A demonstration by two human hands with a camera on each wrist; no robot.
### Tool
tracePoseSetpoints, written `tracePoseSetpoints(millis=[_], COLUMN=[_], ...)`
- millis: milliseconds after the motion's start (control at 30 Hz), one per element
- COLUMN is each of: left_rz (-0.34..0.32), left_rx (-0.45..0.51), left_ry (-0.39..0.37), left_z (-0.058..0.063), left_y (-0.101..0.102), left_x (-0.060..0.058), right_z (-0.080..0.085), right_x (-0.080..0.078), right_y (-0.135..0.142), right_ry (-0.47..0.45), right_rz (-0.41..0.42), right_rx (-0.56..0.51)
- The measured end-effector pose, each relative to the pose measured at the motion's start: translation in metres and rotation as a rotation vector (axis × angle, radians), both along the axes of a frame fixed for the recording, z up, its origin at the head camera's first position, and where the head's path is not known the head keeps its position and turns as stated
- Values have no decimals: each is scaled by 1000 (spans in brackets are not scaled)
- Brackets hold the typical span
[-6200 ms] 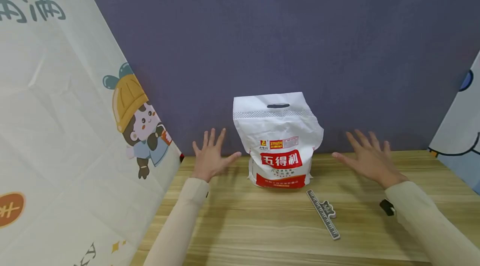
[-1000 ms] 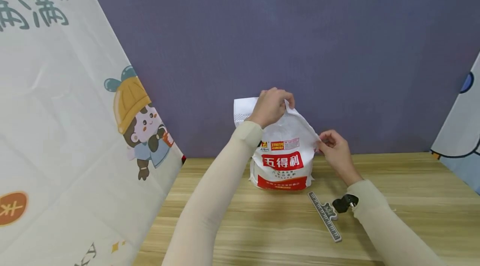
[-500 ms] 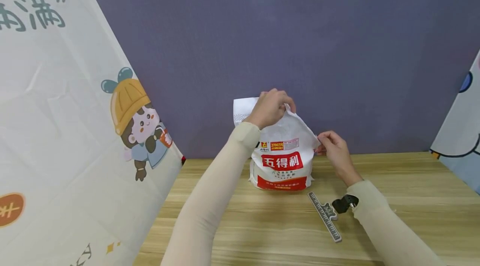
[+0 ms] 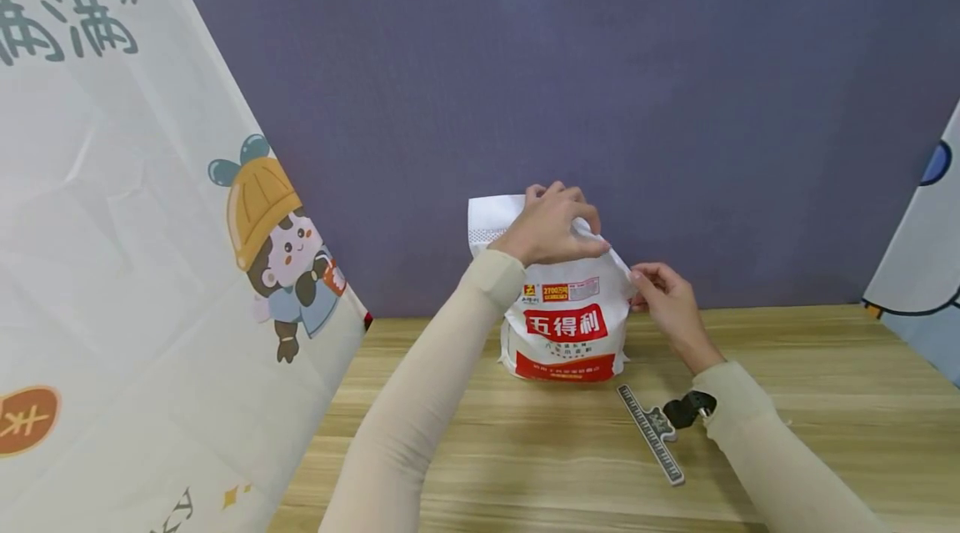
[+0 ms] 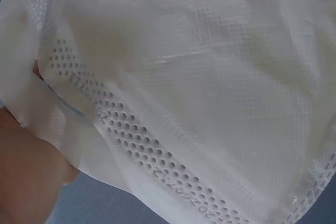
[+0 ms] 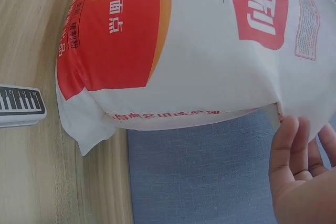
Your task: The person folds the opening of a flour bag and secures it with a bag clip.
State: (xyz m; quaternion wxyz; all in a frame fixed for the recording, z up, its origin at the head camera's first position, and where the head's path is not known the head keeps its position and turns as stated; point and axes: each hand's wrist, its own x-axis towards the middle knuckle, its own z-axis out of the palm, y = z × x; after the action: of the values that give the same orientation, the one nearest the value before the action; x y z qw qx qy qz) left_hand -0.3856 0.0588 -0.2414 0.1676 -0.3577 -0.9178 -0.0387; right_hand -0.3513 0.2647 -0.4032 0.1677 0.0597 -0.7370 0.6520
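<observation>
A white flour bag (image 4: 573, 354) with red printing stands upright on the wooden table. My left hand (image 4: 553, 224) is bent over the bag's top edge, its fingers going behind and its thumb reaching right across the front. Up close in the left wrist view, the left hand (image 5: 26, 174) holds the band with the handle slot, beside rows of small punched holes on the bag (image 5: 210, 77). At the bag's upper right edge, my right hand (image 4: 671, 308) pinches the side seam between thumb and fingers. The right wrist view shows the right hand (image 6: 307, 177) gathering that corner.
On the table (image 4: 480, 458), in front and to the right of the bag, lies a long clip (image 4: 651, 434) with a piano-key pattern, close to my right wrist. A dark cloth (image 4: 600, 82) hangs behind, and a printed white sheet (image 4: 135, 266) borders the left.
Both hands, spread apart beside the bag at first, have moved onto it. Within the last half second my left thumb has swung out to the right; the right hand keeps its pinch.
</observation>
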Motion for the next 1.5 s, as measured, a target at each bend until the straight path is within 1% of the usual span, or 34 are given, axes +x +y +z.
tracePoseSetpoints(millis=[267, 533, 667, 800, 900, 1033, 1133, 1300, 1500], left_rz=[49, 61, 65, 73, 83, 88, 90, 95, 111], left_rx=[11, -8, -24, -43, -58, -67, -67, -81, -108], left_ry=[18, 56, 75, 85, 90, 105, 119, 145, 164], left_z=[0, -2, -3, -3, -3, -3, -4, -4, -4], left_y=[1, -1, -3, -5, -6, -6, -6, -6, -8], left_x=[0, -2, -3, -4, -5, -6, -7, -7, -7], right_z=[0, 3, 5, 9, 15, 24, 31, 38, 43], right_x=[-3, -4, -4, -5, -4, -5, -5, -8, -12], right_y=[-3, -5, -6, -8, -11, -16, -20, -26, -29], right_ry=[7, -8, -27, -24, 13, 51, 61, 66, 66], right_rz=[-11, 0, 0, -5, -17, -30, -23, -24, -38], right_rx=[38, 63, 123, 224, 294, 358, 376, 373, 393])
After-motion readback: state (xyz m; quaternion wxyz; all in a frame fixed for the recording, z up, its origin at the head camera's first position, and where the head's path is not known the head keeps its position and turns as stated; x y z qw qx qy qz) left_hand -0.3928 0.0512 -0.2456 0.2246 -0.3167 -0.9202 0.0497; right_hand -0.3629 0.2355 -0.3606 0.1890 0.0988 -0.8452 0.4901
